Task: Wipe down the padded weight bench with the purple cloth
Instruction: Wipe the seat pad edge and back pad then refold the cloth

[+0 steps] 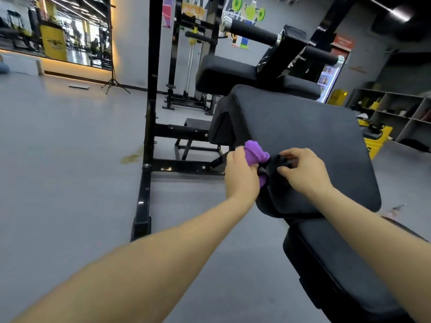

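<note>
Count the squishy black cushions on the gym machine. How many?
3 plainly show: the big sloped black padded cushion under both hands, a flat black seat cushion nearest the camera, and a black padded block behind. More may be hidden.

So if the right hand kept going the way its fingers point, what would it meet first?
The right hand points left across the padded bench. Its fingertips look almost at the purple cloth bunched in the left hand, so probably the cloth first, though depth is unclear.

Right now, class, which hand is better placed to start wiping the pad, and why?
The left hand: it already grips the purple cloth against the bench pad's left edge. The right hand holds no cloth; its fingertips only touch the pad.
</note>
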